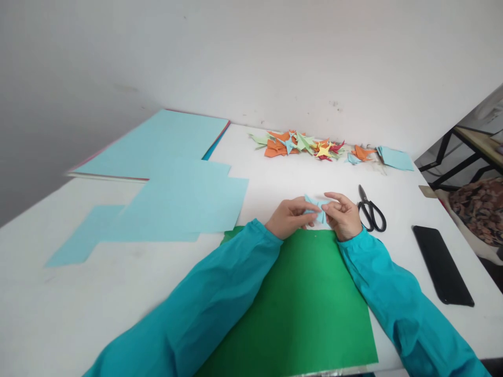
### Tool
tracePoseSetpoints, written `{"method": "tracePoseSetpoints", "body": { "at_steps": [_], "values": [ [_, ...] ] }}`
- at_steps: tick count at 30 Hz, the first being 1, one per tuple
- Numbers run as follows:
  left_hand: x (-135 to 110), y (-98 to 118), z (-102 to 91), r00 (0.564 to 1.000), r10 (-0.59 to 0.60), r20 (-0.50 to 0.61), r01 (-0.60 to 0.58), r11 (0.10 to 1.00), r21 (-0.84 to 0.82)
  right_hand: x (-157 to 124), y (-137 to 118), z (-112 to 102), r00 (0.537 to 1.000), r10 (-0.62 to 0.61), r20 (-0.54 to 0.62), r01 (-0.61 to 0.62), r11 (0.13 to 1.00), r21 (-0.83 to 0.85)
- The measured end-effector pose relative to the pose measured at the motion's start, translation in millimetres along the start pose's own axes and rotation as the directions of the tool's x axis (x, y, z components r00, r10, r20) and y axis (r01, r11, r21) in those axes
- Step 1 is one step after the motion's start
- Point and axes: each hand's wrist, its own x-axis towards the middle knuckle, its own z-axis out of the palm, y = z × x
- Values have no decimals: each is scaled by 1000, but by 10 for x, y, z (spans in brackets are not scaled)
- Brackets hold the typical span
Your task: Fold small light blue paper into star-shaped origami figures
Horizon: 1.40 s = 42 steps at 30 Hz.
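A small folded piece of light blue paper (316, 207) sits between my two hands just above the far edge of a green sheet (310, 298). My left hand (288, 217) pinches its left side, fingers closed on it. My right hand (343, 213) grips its right side, with the fingers curled over the fold. Both arms wear teal sleeves and rest on the white table (118, 293).
Black scissors (371, 211) lie just right of my right hand. A black phone (442, 264) lies further right. Loose light blue sheets (184, 201) and a stack of coloured paper (157, 141) are at the left. Several folded paper shapes (302, 144) lie by the wall.
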Motion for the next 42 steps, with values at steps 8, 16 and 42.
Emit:
{"method": "tracePoseSetpoints", "body": {
  "at_steps": [8,16,42],
  "values": [
    [18,9,12,994,76,-73,-75,997,11,-25,-54,10,993,13,121,-13,1000,-3],
    [12,-18,41,981,161,-111,-144,978,148,-25,-57,21,996,5,84,-2,1000,-27],
    [20,-13,16,979,93,-181,-58,981,186,-15,-1,17,998,-46,33,50,987,-154]
  ]
}}
